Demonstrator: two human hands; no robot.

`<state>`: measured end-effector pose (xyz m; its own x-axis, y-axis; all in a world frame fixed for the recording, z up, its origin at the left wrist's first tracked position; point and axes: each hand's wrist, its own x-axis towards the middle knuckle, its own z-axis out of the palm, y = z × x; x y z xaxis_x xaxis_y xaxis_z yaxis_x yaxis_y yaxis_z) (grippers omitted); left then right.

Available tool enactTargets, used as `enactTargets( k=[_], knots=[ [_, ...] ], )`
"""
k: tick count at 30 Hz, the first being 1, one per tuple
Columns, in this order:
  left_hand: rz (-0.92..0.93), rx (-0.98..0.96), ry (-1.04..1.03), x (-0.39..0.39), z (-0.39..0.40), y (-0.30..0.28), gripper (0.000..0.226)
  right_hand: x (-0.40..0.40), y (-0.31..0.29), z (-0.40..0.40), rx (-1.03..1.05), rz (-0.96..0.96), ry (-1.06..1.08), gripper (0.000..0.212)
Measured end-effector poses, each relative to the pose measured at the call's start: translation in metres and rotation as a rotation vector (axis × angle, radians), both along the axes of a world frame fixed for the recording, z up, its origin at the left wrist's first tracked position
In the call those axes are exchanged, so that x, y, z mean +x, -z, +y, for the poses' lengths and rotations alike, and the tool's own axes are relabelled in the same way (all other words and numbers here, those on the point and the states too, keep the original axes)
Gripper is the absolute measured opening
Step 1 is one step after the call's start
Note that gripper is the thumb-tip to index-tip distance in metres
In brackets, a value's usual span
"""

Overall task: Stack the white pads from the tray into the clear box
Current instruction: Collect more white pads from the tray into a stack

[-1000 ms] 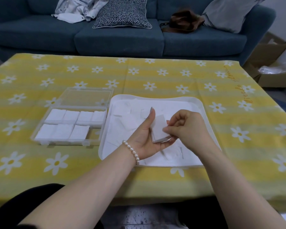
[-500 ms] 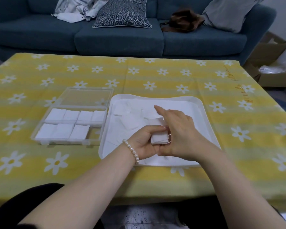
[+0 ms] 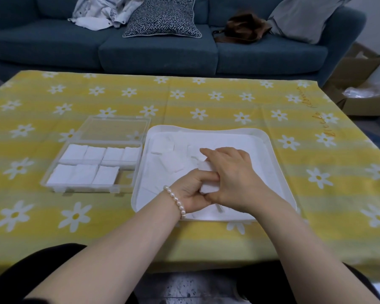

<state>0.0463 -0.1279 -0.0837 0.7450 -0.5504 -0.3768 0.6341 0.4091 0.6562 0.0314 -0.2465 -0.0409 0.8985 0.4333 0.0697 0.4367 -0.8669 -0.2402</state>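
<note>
A white tray (image 3: 279, 178) lies on the table with several loose white pads (image 3: 170, 164) in it. Over the tray's front half my left hand (image 3: 190, 191) grips a small stack of pads (image 3: 208, 186). My right hand (image 3: 233, 174) lies over the stack's right side, thumb at its front edge and fingers stretched across the top toward the far side. The clear box (image 3: 90, 170) stands open left of the tray, with several pad stacks in its compartments; its front right compartment (image 3: 125, 176) shows no pads.
The box's lid (image 3: 114, 128) lies open behind it. A yellow cloth with daisies (image 3: 206, 102) covers the table. A blue sofa (image 3: 158, 49) with cushions and clothes stands beyond. Cardboard boxes (image 3: 358, 84) sit on the floor at right.
My left hand went from open beneath the stack to curled round it. My right hand came over the stack from the right and now covers it, fingers reaching further away.
</note>
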Motion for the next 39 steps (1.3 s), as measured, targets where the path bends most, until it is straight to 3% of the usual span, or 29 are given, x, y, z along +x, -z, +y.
enactTargets(
  k=[8, 22, 25, 28, 30, 32, 35, 39],
  knots=[
    [-0.004, -0.030, 0.051, -0.001, 0.001, -0.003, 0.018, 0.001, 0.002, -0.004, 0.018, 0.016, 0.024, 0.068],
    [0.009, 0.046, 0.071, -0.002, -0.001, -0.001, 0.016, 0.000, 0.005, -0.002, -0.023, 0.103, 0.079, 0.064],
    [0.011, -0.003, 0.082, 0.000, 0.004, -0.002, 0.026, 0.002, 0.004, -0.003, -0.019, 0.117, 0.090, 0.076],
    [-0.007, -0.063, 0.123, 0.001, 0.008, -0.004, 0.038, 0.000, -0.008, -0.011, 0.281, 0.390, 0.134, 0.104],
    [-0.020, -0.071, 0.127, 0.000, 0.009, -0.006, 0.041, -0.002, -0.018, -0.019, 0.612, 0.507, 0.229, 0.098],
    [-0.033, -0.061, 0.112, -0.001, 0.009, -0.005, 0.039, -0.002, -0.023, -0.025, 0.798, 0.403, 0.402, 0.080],
    [-0.099, -0.011, 0.104, 0.000, 0.003, -0.002, 0.043, -0.007, -0.022, -0.015, 0.700, 0.209, 0.579, 0.075],
    [-0.217, 0.060, 0.130, -0.003, -0.003, -0.002, 0.046, -0.012, -0.015, 0.010, 0.457, 0.175, 0.585, 0.087]
  ],
)
